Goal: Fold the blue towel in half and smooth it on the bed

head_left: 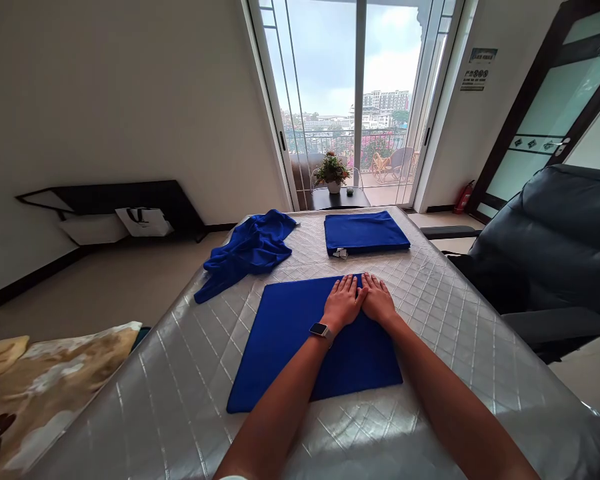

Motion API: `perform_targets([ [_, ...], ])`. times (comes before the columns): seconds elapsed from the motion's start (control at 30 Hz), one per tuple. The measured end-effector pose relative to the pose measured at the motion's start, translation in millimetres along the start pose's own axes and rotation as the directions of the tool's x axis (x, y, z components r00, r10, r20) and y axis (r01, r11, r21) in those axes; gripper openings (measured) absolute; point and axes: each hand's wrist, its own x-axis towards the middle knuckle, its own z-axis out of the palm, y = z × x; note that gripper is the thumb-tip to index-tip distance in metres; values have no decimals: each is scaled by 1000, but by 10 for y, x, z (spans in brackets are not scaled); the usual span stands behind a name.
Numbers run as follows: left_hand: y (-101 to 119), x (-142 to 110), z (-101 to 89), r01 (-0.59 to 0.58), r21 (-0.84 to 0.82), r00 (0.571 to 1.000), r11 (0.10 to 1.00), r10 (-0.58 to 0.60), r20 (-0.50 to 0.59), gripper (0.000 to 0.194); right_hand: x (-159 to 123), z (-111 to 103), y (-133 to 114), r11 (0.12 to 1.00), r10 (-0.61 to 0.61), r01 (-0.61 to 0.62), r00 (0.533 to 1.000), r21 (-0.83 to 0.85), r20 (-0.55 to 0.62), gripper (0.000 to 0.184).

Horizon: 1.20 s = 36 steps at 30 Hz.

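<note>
A flat blue folded cloth [285,333] lies in front of me on a silver quilted table cover [205,373]. My left hand [345,300], with a watch at the wrist, rests palm down near the cloth's far edge, fingers stretched out. Beside it, my right hand [379,299] lies flat at the cloth's far right corner, and the two hands touch at the thumbs. Beyond them sits a thicker folded blue cloth [367,230] with a small white tag at its near edge. A crumpled blue cloth [255,243] is at the far left.
A dark padded armchair [555,233] stands close on the right. At the lower left is a brown patterned blanket [70,373]. A potted plant [333,173] stands on a small dark table before the glass sliding door. A white bag [147,223] is by the left wall.
</note>
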Motion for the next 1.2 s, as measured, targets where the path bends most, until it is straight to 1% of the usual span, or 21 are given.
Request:
perform_targets([
  [0.23,-7,15,-10,26,-18,999,999,-26,19,78,-2,-13,3,1000,0,0,1000,-10,-3,63],
  [0.33,-73,16,-12,26,-4,999,1000,-26,30,80,0,-24,-5,1000,0,0,1000,-3,0,63],
  [0.4,-161,8,-16,45,14,999,999,-45,29,80,0,-34,-14,1000,5,-5,1000,5,2,64],
  [0.5,-367,-30,-50,95,45,995,994,-96,26,77,-3,-50,-31,1000,18,-19,1000,15,7,65],
  [0.57,-556,-86,-102,125,61,992,990,-126,25,73,-7,-57,-39,999,26,-27,1000,20,14,65],
  [0.67,-913,-229,-224,186,78,981,980,-189,35,70,-14,-61,-43,999,35,-35,999,22,18,65],
  [0.77,-1322,-429,-361,251,106,966,962,-256,41,70,-17,-62,-42,999,38,-38,999,16,20,65],
  [0.83,-1579,-567,-425,286,121,956,951,-291,24,71,-15,-59,-42,999,37,-37,999,9,24,65],
  [0.9,-1781,-683,-452,311,122,950,943,-313,0,73,-8,-49,-39,999,37,-37,999,-1,25,66],
  [0.97,-1903,-758,-447,323,110,946,940,-323,-18,74,1,-32,-32,999,37,-37,999,-15,24,66],
  [1.03,-1950,-792,-427,326,97,945,940,-325,-31,76,9,-12,-21,999,38,-37,999,-32,24,66],
  [1.2,-1912,-792,-415,326,85,945,941,-324,-42,80,18,10,3,997,40,-38,999,-64,31,66],
])
